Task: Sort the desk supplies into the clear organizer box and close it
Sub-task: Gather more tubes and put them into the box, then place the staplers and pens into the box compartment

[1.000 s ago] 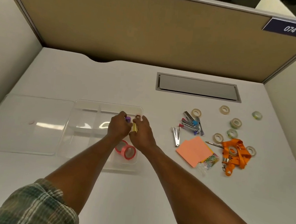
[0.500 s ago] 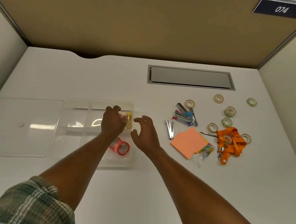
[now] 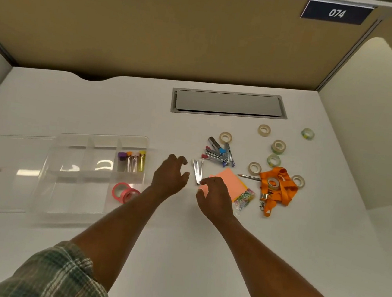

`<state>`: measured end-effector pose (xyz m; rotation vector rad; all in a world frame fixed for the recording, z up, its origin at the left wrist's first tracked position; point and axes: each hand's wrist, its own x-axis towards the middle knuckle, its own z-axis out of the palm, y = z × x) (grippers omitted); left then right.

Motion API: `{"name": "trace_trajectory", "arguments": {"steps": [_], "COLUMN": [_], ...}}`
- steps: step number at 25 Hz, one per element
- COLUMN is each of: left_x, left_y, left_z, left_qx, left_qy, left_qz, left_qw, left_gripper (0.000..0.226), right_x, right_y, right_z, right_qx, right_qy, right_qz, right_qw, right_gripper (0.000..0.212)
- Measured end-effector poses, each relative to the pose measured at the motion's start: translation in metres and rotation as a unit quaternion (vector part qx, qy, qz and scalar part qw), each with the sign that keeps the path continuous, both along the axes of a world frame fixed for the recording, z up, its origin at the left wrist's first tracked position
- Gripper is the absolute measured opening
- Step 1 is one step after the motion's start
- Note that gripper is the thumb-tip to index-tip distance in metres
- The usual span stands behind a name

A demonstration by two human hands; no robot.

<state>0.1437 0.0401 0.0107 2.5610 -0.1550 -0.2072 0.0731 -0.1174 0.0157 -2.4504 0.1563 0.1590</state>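
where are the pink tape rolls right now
The pink tape rolls sit in the organizer box's near right compartment, just left of the left forearm.

Both hands hover empty over the white counter (image 3: 179, 255), left hand (image 3: 171, 176) and right hand (image 3: 216, 196) flanking an open silver stapler (image 3: 197, 171); capped tubes (image 3: 131, 162) stand in the clear organizer box (image 3: 66, 217)
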Motion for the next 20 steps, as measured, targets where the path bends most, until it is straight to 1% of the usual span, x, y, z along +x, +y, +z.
{"name": "trace_trajectory", "arguments": {"steps": [3,5,7,9,11,14,16,18,20], "left_x": [-0.005,-0.008,-0.010,-0.009,-0.007,-0.008,-0.010,-0.012,-0.011], "left_y": [-0.040,-0.057,-0.069,-0.076,-0.080,-0.081,-0.080,-0.080,-0.078], "left_z": [-0.015,-0.026,-0.035,-0.039,-0.039,-0.037,-0.038,-0.038,-0.036], "left_qx": [0.051,0.086,0.121,0.132,0.117,0.083,0.077,0.063,0.029], "left_qy": [0.072,0.100,0.086,0.048,0.028,0.034,0.039,0.045,0.055], "left_qz": [-0.045,-0.059,-0.049,-0.021,0.012,0.066,0.092,0.123,0.169], "left_qw": [0.995,0.989,0.988,0.990,0.993,0.994,0.992,0.989,0.984], "left_gripper": [0.051,0.054,0.046,0.034,0.027,0.017,0.011,0.011,0.011], "right_x": [-0.008,-0.011,-0.011,-0.010,-0.007,0.001,0.006,0.014,0.025], "right_y": [-0.044,-0.071,-0.093,-0.109,-0.119,-0.125,-0.126,-0.127,-0.127], "right_z": [-0.004,-0.006,-0.008,-0.010,-0.012,-0.016,-0.018,-0.017,-0.014], "right_qx": [-0.035,-0.039,-0.037,-0.033,-0.029,-0.019,-0.011,-0.012,-0.017], "right_qy": [0.022,0.027,0.028,0.027,0.027,0.026,0.028,0.028,0.023], "right_qz": [-0.002,-0.007,-0.011,-0.008,-0.006,0.010,0.024,0.042,0.059], "right_qw": [0.999,0.999,0.999,0.999,0.999,0.999,0.999,0.999,0.998], "right_gripper": [0.032,0.030,0.029,0.030,0.029,0.029,0.028,0.028,0.027]}}
